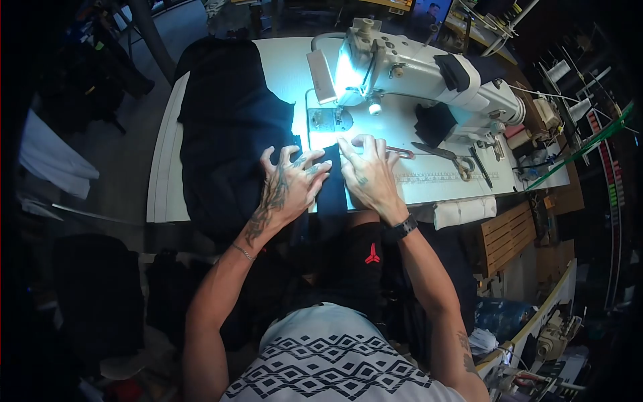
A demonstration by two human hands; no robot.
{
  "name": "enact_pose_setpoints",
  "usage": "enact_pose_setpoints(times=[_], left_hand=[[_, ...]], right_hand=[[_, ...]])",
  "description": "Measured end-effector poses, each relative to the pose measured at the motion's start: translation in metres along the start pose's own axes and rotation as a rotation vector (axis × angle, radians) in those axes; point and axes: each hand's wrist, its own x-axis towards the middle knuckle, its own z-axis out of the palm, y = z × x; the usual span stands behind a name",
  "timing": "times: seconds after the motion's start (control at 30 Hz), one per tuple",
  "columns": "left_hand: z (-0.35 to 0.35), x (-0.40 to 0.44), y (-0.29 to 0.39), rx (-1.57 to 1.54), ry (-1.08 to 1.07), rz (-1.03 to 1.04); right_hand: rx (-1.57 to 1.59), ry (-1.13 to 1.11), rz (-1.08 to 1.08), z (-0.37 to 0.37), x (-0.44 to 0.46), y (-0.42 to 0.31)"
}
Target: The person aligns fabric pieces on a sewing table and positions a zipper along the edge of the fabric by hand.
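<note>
A narrow strip of dark cloth [331, 184] lies over the front edge of the sewing table [167, 194], between my two hands. My left hand [291, 184] is at the strip's left side, its thumb and forefinger closed at the cloth edge and the other fingers curled over the large dark fabric [224, 120]. At the strip's upper right edge, my right hand [368, 174] has thumb and fingertips bent down onto the cloth. The needle area of the white sewing machine [415, 63] is lit just beyond; its metal plate [323, 120] shows bare.
Right of my right hand lie scissors [442, 153], a clear ruler [449, 177], a red-handled tool [400, 153] and a dark pen-like tool [481, 167]. A dark cloth scrap [435, 124] sits under the machine arm. A rolled white cloth [464, 211] rests at the front edge.
</note>
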Motion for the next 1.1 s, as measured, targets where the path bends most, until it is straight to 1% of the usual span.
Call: enact_pose_setpoints(times=[0.1,0.23,0.33,0.47,0.57,0.67,0.77,0.83,0.9,0.97,1.0,1.07,1.1], left_hand=[[0.001,0.0,0.0,0.009,0.013,0.001],[0.001,0.0,0.0,0.017,0.009,-0.007],[0.0,0.001,0.001,0.01,0.006,-0.009],[0.001,0.001,0.001,0.024,0.014,-0.006],[0.0,0.0,0.002,0.018,0.008,-0.008],[0.0,0.0,0.002,0.022,0.024,0.006],[-0.002,0.001,0.002,0.032,0.018,0.004],[-0.003,0.002,0.002,0.021,0.015,0.002],[-0.005,0.003,0.002,0.015,0.009,-0.002],[-0.008,0.005,-0.002,-0.089,0.009,0.006],[-0.011,0.006,-0.004,-0.143,0.05,0.021],[-0.022,0.002,-0.004,-0.171,0.133,0.003],[-0.035,-0.002,-0.002,-0.176,0.108,-0.002]], right_hand=[[-0.017,-0.031,-0.019,-0.001,0.004,-0.006],[-0.033,-0.1,0.039,-0.005,-0.007,-0.021],[0.03,-0.026,0.021,0.002,-0.015,-0.02],[0.039,-0.021,0.031,0.001,-0.017,-0.023],[-0.03,-0.006,-0.002,0.001,-0.018,-0.026],[-0.034,-0.004,-0.024,0.001,-0.018,-0.027],[-0.1,0.023,-0.044,0.004,-0.019,-0.027],[-0.141,0.094,-0.08,0.007,-0.021,-0.026],[-0.148,0.085,-0.079,0.006,-0.022,-0.027],[-0.154,0.062,-0.059,0.006,-0.025,-0.028],[-0.152,0.059,-0.059,0.007,-0.026,-0.028],[-0.176,0.048,-0.044,0.007,-0.026,-0.028],[-0.17,0.046,-0.044,0.007,-0.026,-0.027]])
